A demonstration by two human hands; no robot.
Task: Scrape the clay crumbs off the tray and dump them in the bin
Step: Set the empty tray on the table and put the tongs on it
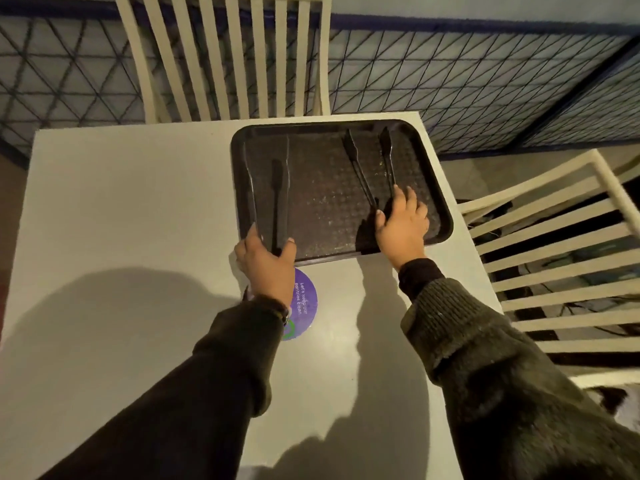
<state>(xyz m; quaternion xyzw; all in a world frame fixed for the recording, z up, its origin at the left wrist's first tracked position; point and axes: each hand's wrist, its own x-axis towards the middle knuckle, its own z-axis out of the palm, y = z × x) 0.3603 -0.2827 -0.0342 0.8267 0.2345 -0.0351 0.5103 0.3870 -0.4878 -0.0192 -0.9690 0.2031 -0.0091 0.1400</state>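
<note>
A dark textured tray lies on the far right part of a white table. Pale clay crumbs speckle its floor, mostly toward the near side. Two black tongs lie in it with their tips pointing away from me. My left hand grips the near end of the left tongs at the tray's near-left corner. My right hand is closed over the hinge end of the right tongs near the tray's near-right corner. No bin is in view.
A round purple sticker sits on the table just in front of the tray. One white slatted chair stands behind the table and another at its right side. A wire grid fence runs behind.
</note>
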